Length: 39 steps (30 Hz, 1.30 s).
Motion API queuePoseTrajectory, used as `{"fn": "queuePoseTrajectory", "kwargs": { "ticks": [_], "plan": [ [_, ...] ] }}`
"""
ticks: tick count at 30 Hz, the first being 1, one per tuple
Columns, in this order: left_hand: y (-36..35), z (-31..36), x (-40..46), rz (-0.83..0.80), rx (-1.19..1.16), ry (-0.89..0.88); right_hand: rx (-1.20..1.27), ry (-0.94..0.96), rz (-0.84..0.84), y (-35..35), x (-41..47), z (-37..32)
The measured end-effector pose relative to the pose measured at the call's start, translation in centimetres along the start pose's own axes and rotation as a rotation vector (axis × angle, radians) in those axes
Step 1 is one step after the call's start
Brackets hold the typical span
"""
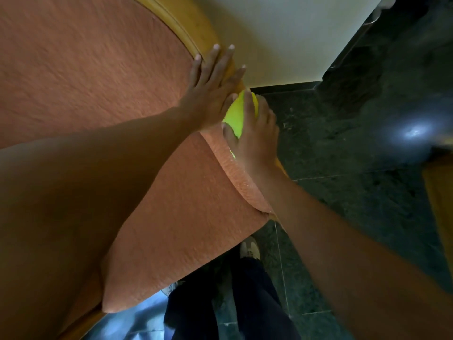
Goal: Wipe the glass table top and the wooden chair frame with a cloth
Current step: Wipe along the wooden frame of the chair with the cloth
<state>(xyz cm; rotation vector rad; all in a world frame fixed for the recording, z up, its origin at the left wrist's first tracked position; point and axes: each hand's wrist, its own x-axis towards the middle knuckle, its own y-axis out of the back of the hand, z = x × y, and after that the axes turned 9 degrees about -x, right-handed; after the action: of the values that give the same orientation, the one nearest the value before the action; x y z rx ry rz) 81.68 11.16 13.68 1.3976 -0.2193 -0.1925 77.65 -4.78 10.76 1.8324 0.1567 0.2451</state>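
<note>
A pale wall [282,33] meets a dark green stone-tile floor [343,148] catching a bright glare.

Cloth [239,114] mostly under hands

A person's left hand [210,89] is lying flat with fingers [221,60] spread and extended, the bare forearm reaching in from the lower left. The right hand [252,133] is curling closed just beside it, thumb tucked under, its bare forearm stretching in from the lower right.
</note>
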Motion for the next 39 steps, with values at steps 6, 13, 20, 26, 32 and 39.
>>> {"fn": "queuePoseTrajectory", "kwargs": {
  "ticks": [6, 13, 20, 26, 32, 39],
  "plan": [
    [0.0, -0.5, -0.2, 0.03, -0.02, -0.025, -0.155, -0.014, -0.19, 2.4, -14.0, 7.2],
    [-0.5, -0.1, 0.3, 0.066, -0.025, -0.018, -0.114, -0.001, -0.104, 1.2, -5.9, 3.6],
    [-0.5, -0.7, -0.1, 0.048, -0.008, -0.027, -0.071, 0.117, -0.064, 0.4, -4.9, 3.4],
    [-0.5, -0.3, 0.1, 0.075, -0.034, -0.012, -0.146, 0.034, -0.179, 3.8, -20.1, 11.8],
    [-0.6, -0.4, 0.2, 0.07, -0.02, -0.004, -0.115, 0.068, -0.115, 1.7, -11.2, 7.2],
    [-0.5, -0.7, 0.1, 0.087, 0.002, 0.006, 0.166, 0.132, 0.028, 0.1, 3.4, 1.1]
  ]
}}
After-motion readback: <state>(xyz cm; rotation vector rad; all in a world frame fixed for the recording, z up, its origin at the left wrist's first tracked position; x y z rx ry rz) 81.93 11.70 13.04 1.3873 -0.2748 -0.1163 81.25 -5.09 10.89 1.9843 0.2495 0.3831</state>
